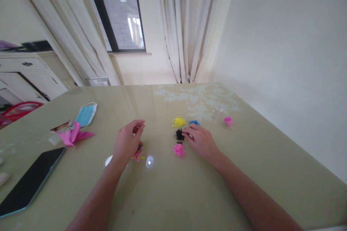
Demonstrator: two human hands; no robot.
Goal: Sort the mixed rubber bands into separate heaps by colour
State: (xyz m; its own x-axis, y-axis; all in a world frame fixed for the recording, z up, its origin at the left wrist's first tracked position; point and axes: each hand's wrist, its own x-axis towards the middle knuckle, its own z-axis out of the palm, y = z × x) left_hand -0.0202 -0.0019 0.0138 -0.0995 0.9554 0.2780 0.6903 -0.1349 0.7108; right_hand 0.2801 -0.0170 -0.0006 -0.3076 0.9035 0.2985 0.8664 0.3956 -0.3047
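Note:
Small piles of what look like rubber bands lie on the table: a yellow pile, a blue pile, a black pile and a pink pile. My right hand touches the right edge of the black pile with its fingertips pinched together; what is between them is too small to tell. Left of the piles, my left hand is raised with thumb and forefinger pinched, and anything in them cannot be made out. Beneath it, partly hidden, lies a mixed-colour pile.
A pink cup-like piece and a clear container stand to the right. On the left are a blue face mask, a folded pink paper figure and a dark tablet. A white wall borders the table's right side.

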